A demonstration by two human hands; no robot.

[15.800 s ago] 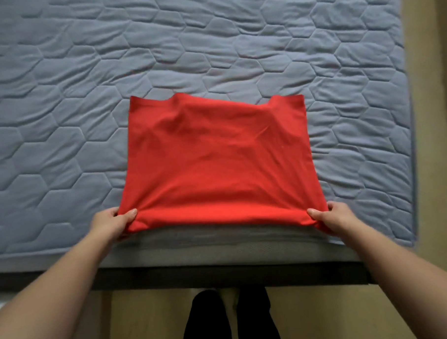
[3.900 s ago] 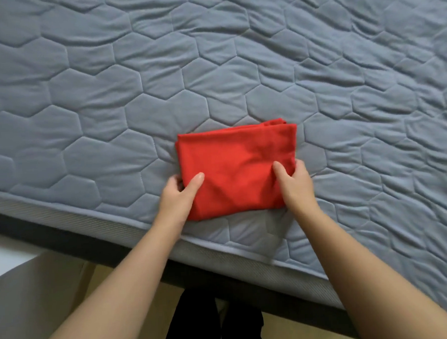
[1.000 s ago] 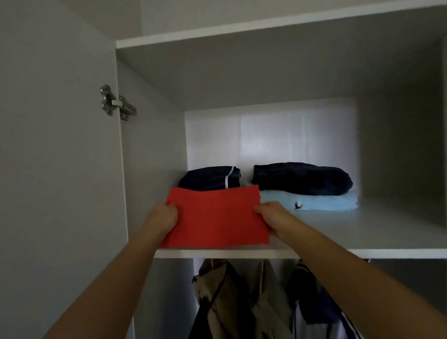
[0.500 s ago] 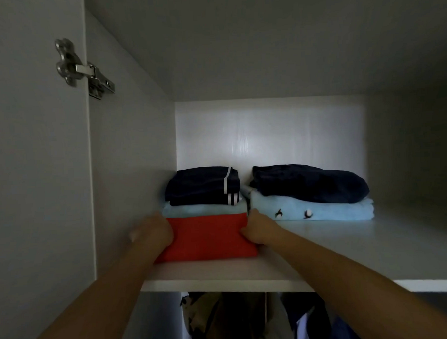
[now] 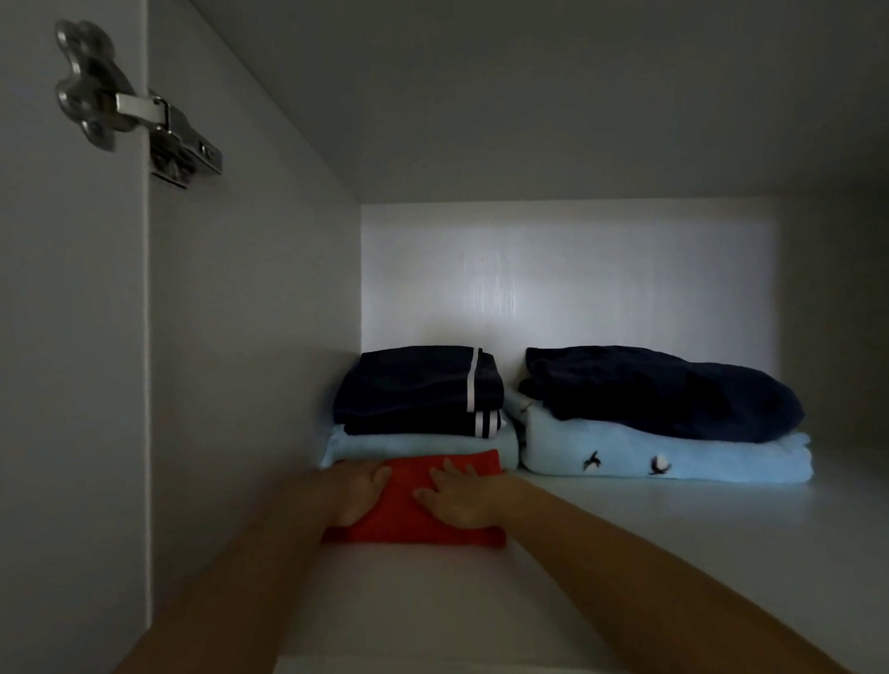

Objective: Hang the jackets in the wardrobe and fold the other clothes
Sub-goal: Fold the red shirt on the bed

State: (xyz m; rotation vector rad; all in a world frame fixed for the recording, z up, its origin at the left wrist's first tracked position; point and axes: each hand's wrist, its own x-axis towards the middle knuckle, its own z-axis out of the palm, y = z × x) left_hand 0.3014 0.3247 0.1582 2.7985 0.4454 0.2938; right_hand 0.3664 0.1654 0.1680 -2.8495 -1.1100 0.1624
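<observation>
Head view: since half second ago, hands shifted from garment's sides to its top. Left hand (image 5: 357, 493) and right hand (image 5: 459, 499) flat, fingers spread, pressing red folded garment (image 5: 410, 529) onto shelf (image 5: 620, 558), touching left stack (image 5: 422, 447); likely flattening it and squaring it against the pile.

A white wardrobe shelf (image 5: 645, 557) spans the lower frame. Left of centre lies a folded red cloth (image 5: 400, 530), a folded pale-blue garment (image 5: 421, 444) just behind it, and a pale-blue printed bundle (image 5: 667, 462) at centre right.

Shows a red garment (image 5: 405, 534), folded into a flat rectangle. Lies on the wardrobe shelf (image 5: 645, 557), just before the left clothes stack (image 5: 414, 394).
</observation>
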